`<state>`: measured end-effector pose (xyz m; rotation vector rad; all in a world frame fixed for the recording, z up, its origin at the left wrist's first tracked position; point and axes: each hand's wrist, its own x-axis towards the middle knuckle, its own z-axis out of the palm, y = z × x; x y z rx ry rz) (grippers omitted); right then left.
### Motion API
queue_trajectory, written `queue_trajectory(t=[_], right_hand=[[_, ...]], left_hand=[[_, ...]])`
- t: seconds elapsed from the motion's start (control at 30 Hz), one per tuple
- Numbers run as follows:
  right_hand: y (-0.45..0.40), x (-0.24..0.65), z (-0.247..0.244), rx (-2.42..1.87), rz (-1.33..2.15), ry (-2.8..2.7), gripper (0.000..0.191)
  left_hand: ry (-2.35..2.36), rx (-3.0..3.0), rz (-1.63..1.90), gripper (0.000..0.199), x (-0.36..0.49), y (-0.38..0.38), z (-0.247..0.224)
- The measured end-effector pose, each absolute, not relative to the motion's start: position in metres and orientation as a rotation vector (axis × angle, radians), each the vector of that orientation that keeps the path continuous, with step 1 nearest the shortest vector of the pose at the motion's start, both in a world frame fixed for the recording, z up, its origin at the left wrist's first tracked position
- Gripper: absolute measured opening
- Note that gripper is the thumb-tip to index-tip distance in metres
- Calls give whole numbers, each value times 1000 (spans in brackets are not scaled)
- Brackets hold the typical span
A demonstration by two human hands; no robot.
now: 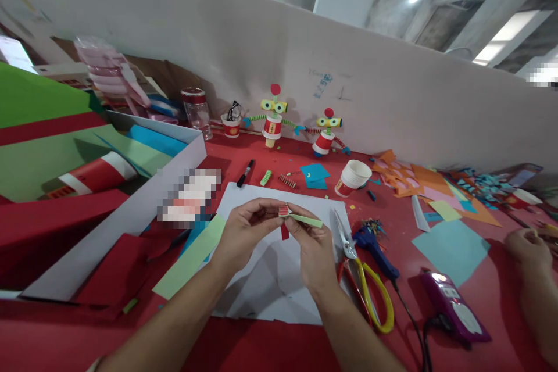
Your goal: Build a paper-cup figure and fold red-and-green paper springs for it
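Observation:
Above a white sheet [265, 279], my left hand [248, 229] and my right hand [311, 241] meet, both closed on a small folded paper strip [283, 212] in red and light green. One green end [308, 221] sticks out to the right past my right fingers, and a red end [285, 231] hangs down between the hands. Behind the sheet lie a finished green folded paper spring [265, 177], a red and green one [288, 181] and a black marker [245, 174]. Scissors with red and yellow handles [361, 279] rest right of my right hand.
Two paper-cup figures [272, 128] stand by the wall. Stacked paper cups [355, 177], a blue glue gun [377, 253] and a purple device with a cord [455, 305] are on the right. A white box [131, 232] holds coloured paper at left. Another person's hand [529, 250] shows far right.

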<state>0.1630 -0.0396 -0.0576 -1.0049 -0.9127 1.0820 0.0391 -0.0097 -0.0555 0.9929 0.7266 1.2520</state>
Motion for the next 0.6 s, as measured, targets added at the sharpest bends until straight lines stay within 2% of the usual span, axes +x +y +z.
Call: queue_trajectory(t=[0.6], right_hand=[[-38,160,-66,-1031,1062,-904,18]], left_hand=[[746,976,1247,19,45,-12,-59]])
